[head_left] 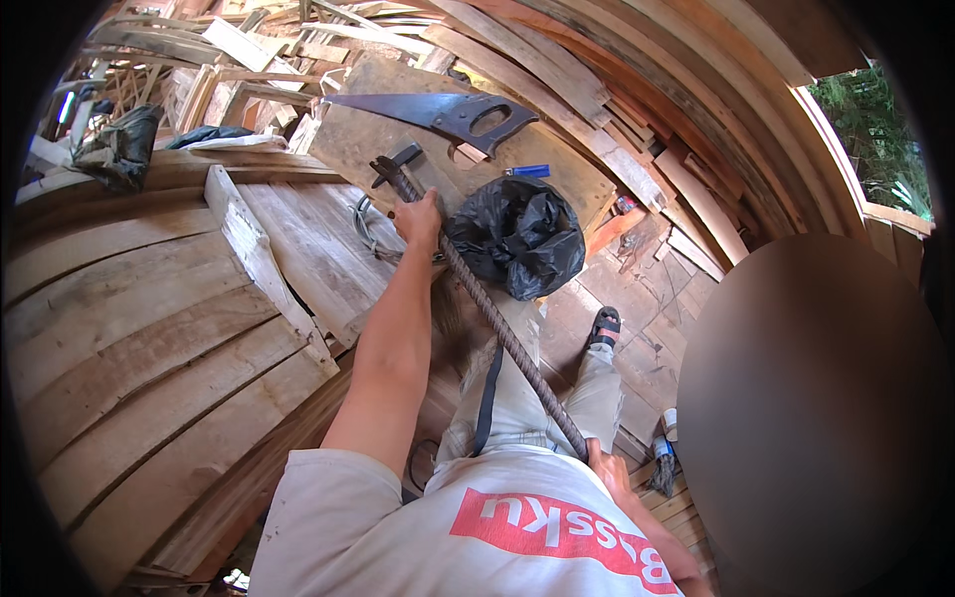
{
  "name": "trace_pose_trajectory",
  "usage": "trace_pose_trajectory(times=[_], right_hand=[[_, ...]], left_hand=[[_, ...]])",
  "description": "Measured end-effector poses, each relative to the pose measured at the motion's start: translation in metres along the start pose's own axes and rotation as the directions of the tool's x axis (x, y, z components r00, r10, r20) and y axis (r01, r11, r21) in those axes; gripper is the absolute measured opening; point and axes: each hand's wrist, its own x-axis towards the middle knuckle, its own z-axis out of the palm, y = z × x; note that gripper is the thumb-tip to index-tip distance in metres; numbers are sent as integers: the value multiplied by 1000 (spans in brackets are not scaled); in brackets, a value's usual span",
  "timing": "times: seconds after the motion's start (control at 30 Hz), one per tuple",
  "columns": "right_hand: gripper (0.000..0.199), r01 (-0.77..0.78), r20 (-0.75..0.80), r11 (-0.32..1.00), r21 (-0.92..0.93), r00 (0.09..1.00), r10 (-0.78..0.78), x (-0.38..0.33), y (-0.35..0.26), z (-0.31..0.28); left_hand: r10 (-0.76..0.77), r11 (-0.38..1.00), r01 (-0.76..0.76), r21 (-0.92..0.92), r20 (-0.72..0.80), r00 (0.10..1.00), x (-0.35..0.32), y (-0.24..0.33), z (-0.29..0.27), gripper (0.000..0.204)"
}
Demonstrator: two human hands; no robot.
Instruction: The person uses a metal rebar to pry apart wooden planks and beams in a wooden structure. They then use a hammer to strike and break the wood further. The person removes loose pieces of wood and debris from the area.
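Observation:
A long, brown, ribbed metal bar slants across the front of my body, its far end notched like a claw. My left hand is closed round it near that end, above the work table. Down by my waist, my right hand grips the near end, partly hidden by my shirt. Just right of my left hand sits a crumpled black plastic bag. Beyond the bar's tip, a handsaw lies on the wooden table. A blue, pen-like object rests beside the bag.
Wooden planks form a surface at left, with a coil of wire near the table. Stacked boards line the far right. My sandalled foot stands on the tiled floor. A blurred oval covers the right side.

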Motion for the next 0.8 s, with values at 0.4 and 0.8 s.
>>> trace_pose_trajectory(times=[0.4,0.8], right_hand=[[23,-17,-45,998,67,999,20,3,1,13],[33,-40,-65,996,74,997,45,17,7,22]], left_hand=[[124,991,-126,-42,-48,991,26,-27,17,70],[130,984,-137,-112,-75,989,33,-28,22,71]])
